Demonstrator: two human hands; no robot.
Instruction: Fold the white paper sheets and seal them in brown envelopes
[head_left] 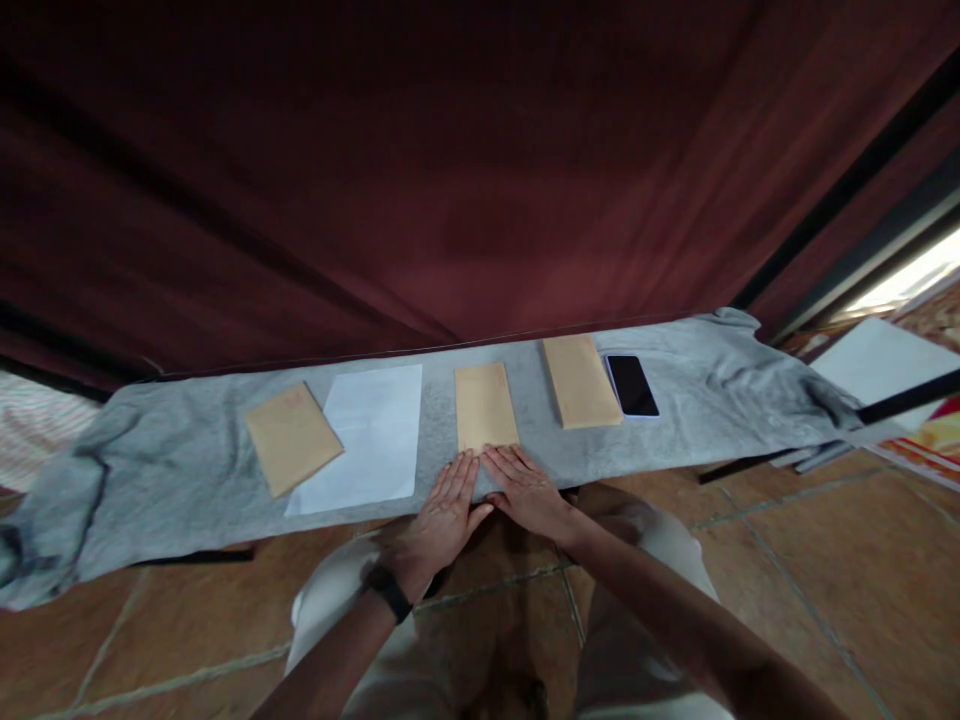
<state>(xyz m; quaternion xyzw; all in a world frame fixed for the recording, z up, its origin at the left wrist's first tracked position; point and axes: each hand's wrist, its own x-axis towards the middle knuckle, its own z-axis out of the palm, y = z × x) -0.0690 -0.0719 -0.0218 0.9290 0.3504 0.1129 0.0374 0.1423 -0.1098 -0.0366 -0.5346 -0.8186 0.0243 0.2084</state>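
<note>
My left hand [447, 500] and my right hand [525, 483] lie flat, side by side, fingers stretched out, on the near edge of a grey cloth [187, 470]. Their fingertips touch the near end of a brown envelope [485, 405] in the middle. Neither hand holds anything. A second brown envelope [580, 380] lies to the right, and a third brown envelope [292, 437] sits at the left, partly on a white sheet of paper [371, 435]. A black band circles my left wrist.
A black phone [632, 385] lies face up beside the right envelope. A dark red curtain [450, 170] hangs behind the cloth-covered bench. The floor has brown tiles [787, 590]. A white board [874, 365] rests at the far right.
</note>
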